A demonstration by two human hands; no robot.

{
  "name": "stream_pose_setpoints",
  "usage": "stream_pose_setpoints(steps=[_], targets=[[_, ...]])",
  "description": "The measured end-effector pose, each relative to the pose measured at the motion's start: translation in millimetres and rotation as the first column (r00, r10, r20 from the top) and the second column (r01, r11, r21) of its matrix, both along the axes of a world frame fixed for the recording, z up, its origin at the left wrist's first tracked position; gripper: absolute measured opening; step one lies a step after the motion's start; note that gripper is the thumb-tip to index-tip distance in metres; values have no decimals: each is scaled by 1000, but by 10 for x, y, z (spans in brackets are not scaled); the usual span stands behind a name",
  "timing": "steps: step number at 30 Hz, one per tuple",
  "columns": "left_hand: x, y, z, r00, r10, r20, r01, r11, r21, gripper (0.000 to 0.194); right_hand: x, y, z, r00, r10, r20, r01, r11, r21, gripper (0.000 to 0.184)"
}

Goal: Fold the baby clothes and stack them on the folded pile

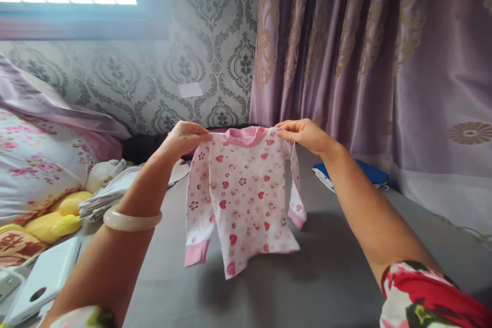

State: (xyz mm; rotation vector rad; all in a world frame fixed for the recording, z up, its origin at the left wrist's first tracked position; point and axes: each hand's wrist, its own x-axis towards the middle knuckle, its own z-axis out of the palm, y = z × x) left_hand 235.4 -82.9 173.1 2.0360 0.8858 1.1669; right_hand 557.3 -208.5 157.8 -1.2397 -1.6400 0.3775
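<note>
A small long-sleeved child's shirt (249, 195), pale pink with hearts and flowers, hangs upright in front of me. Its collar and cuffs are plain pink. My left hand (186, 137) pinches the left shoulder, its fingers closed on the cloth. On the other shoulder, my right hand (302, 132) grips the fabric between thumb and fingers. Both sleeves dangle, and the hem hangs free above the grey sheet (165, 287), casting a shadow on it. A pale bangle (132, 219) circles my left forearm.
Folded light-coloured clothes (109, 192) lie at left beside yellow plush toys (57, 215) and a floral pillow (38, 164). A white device (44, 282) with a cable is at near left. Behind my right arm sits a blue folded item (369, 171). A purple curtain (346, 51) hangs at right.
</note>
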Motion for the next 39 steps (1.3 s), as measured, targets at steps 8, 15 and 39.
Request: stream_pose_setpoints(steps=[8, 15, 39], targets=[[-3, -77, 45, 962, -273, -21, 265, 947, -179, 28, 61, -62, 40, 998, 55, -36, -57, 996, -66, 38], [39, -1, -61, 997, -77, -27, 72, 984, -160, 28, 107, -66, 8, 999, 34, -23, -36, 995, -96, 38], [30, -25, -85, 966, -249, 69, 258, 922, -287, 29, 219, -50, 38, 983, 175, -61, -184, 962, -203, 39]])
